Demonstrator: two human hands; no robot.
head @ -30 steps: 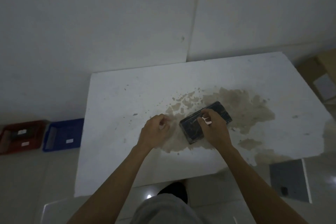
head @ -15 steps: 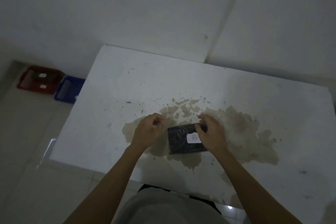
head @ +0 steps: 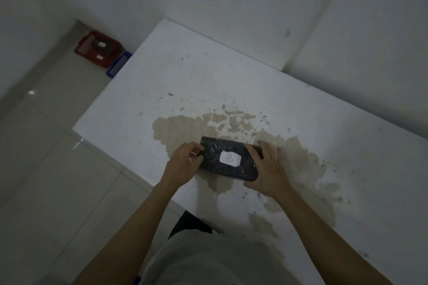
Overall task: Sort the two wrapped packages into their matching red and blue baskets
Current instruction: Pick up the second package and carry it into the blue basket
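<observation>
A dark package wrapped in clear film (head: 228, 159) lies on the white table (head: 208, 81), with a white label marked "B" on top. My left hand (head: 185, 164) grips its left end. My right hand (head: 266, 169) holds its right end, fingers spread over the edge. On the floor at the far left stands the red basket (head: 89, 52), with another dark labelled package (head: 100, 44) inside. The blue basket (head: 117, 66) sits right beside it, mostly hidden behind the table's corner.
A large brown stain (head: 289, 157) spreads over the table around the package. White walls rise behind the table. Tiled floor (head: 46, 169) lies to the left between me and the baskets.
The view has swung so the baskets sit higher and nearer the table corner. The package turned label-up and level. My left hand closed onto its left end; my right hand shifted to its right end.
</observation>
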